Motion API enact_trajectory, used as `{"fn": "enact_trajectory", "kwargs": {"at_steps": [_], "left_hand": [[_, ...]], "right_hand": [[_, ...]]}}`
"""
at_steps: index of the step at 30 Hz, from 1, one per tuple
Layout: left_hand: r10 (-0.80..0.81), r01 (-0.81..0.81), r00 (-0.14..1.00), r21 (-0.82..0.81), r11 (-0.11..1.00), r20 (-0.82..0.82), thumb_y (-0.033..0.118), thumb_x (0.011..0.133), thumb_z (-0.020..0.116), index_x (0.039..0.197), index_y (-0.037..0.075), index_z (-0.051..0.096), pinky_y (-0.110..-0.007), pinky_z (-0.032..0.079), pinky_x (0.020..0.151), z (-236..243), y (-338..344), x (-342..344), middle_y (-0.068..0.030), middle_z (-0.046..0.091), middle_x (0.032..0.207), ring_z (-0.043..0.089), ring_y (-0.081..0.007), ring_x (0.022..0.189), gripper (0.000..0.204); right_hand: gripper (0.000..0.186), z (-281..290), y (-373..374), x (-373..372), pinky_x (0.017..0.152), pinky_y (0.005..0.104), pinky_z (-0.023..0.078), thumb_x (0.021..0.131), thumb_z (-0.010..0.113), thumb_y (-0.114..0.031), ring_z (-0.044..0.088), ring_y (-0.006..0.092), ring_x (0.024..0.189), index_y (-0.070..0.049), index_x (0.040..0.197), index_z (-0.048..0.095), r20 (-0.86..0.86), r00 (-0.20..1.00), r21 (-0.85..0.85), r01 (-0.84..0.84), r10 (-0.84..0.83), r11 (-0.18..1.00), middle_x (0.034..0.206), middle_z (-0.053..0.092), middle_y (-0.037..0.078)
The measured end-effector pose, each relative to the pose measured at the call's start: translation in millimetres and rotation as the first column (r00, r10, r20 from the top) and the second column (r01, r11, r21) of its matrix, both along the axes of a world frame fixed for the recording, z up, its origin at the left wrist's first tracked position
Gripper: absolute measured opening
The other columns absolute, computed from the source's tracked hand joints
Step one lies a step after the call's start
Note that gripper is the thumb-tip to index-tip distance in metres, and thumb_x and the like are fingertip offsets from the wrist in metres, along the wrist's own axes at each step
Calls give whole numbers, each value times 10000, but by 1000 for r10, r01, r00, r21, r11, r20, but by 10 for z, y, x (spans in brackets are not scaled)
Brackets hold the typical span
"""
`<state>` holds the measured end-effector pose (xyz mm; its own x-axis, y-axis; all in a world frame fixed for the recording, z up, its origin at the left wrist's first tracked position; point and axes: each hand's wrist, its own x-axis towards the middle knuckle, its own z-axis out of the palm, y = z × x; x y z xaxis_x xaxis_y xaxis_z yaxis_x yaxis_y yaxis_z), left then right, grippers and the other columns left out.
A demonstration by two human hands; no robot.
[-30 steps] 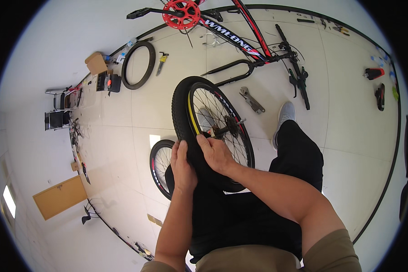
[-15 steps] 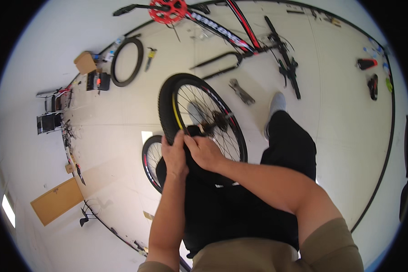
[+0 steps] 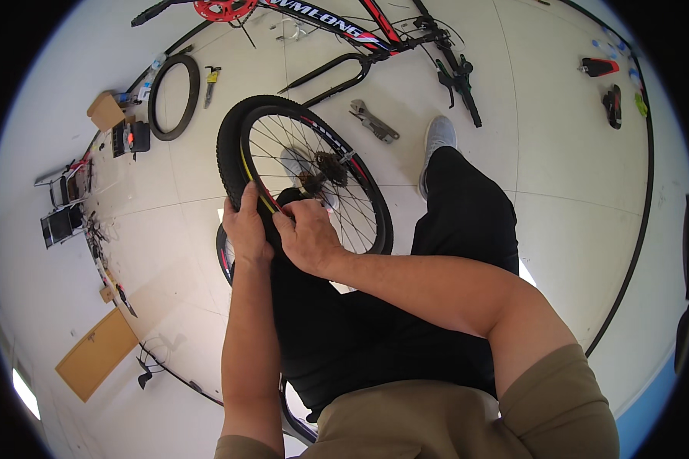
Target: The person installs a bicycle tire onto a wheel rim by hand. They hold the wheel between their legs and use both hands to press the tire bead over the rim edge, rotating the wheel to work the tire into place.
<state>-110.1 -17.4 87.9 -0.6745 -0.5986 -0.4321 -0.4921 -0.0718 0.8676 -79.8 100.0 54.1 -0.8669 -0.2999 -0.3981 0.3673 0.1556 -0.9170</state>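
A bicycle wheel (image 3: 386,222) with spokes and a rear cassette (image 3: 331,168) stands tilted against my legs. Its black knobby tyre (image 3: 228,141) sits partly off the rim, and a yellow strip (image 3: 246,162) shows between tyre and rim. My left hand (image 3: 246,229) is wrapped round the tyre on its outer side, thumb lying along the edge near the strip. Close beside it, my right hand (image 3: 310,236) is closed on the tyre's inner edge at the rim; its fingertips are partly hidden.
Ahead lies a bicycle frame (image 3: 321,21) with its fork (image 3: 344,76) and handlebar (image 3: 463,84). An adjustable wrench (image 3: 375,122) is on the floor beyond the wheel. To the left are a loose tyre (image 3: 155,103), a yellow-handled tool (image 3: 211,80) and a cardboard box (image 3: 106,112). A saddle (image 3: 599,67) lies right.
My right hand has moved a little along the rim, away from my left thumb, and more yellow strip shows between them. The whole view has shifted, so things appear further left.
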Motion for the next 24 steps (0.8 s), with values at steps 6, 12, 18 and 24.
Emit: {"fn": "enact_trajectory", "kwargs": {"at_steps": [6, 12, 18, 24], "left_hand": [[37, -37, 999, -17, 999, -5, 202, 990, 709, 1163, 3, 627, -299, 544, 722, -44, -201, -198, -65, 690, 995, 656, -159, 834, 276], [14, -15, 999, 11, 1000, 40, 212, 981, 718, 1239, -22, 602, -319, 570, 772, -104, -470, -284, -91, 697, 1070, 679, -186, 893, 368], [-2, 2, 999, -1, 1000, 50, 200, 983, 708, 1282, -49, 581, -333, 589, 814, -94, -439, -333, -123, 700, 1110, 697, -209, 931, 410], [9, -8, 997, -6, 1000, 71, 201, 988, 703, 1301, -57, 559, -342, 593, 800, -52, -410, -427, -133, 697, 1115, 701, -225, 929, 430]], "right_hand": [[353, 24, -11, -26, 1012, 476, 471, 1004, 606, -285, 598, 413, 1130, 28, 1156, 664, -8, 998, 68, 69, -69, 995, 1182, 630, 250], [439, 60, 21, -82, 1005, 488, 491, 1008, 572, -363, 627, 465, 1101, 14, 1209, 673, 206, 976, 24, -79, 72, 997, 1132, 702, 260], [429, 121, 117, -143, 951, 513, 516, 1001, 559, -400, 672, 456, 1035, -55, 1219, 692, 153, 965, 14, -219, 215, 976, 1048, 745, 215], [404, 164, 130, -147, 919, 518, 527, 1007, 536, -398, 683, 440, 1019, -59, 1180, 676, 118, 970, 54, -220, 213, 974, 1036, 732, 224]]}}
